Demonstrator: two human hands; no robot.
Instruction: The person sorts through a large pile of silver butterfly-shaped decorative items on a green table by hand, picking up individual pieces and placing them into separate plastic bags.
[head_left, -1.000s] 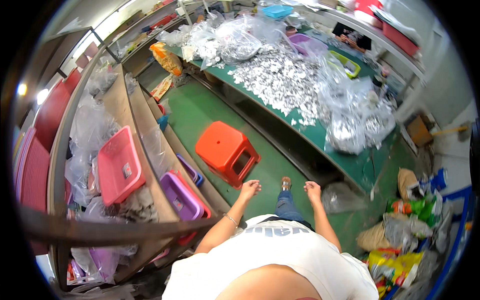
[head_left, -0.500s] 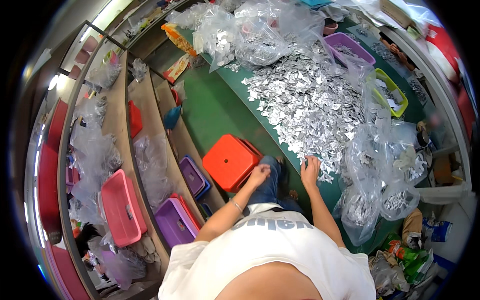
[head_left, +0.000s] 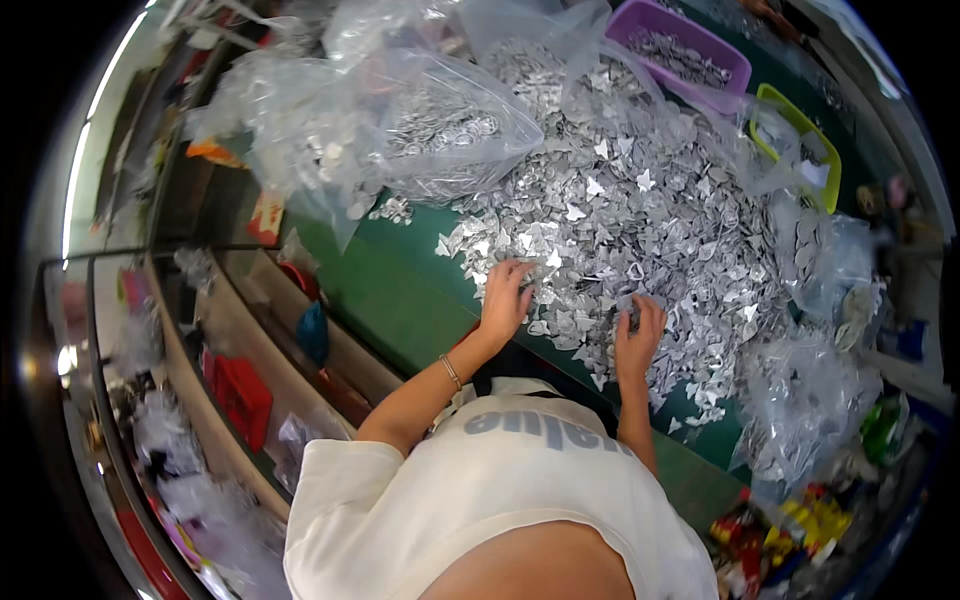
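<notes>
A wide heap of small flat silvery metal pieces (head_left: 600,220) covers the green table, many of them shaped like butterflies or winged figures. My left hand (head_left: 505,300), a bracelet on its wrist, reaches the heap's near left edge. Its thumb stands apart from the bent fingers, and no held piece shows. To its right, my right hand (head_left: 640,335) touches the near part of the heap with fingers curved and thumb apart. Grey pieces lie around its fingertips; none is clearly held.
Clear plastic bags of metal parts (head_left: 440,130) lie at the far left, others (head_left: 800,400) at the right. A purple basket (head_left: 735,75) and a lime-green basket (head_left: 825,160) stand at the far right. Shelves (head_left: 215,370) with a red bin (head_left: 240,400) line the left.
I have moved in closer to the table. My left hand has gone from beside the red stool onto the heap; my right hand now reaches farther into it. The stool is out of sight.
</notes>
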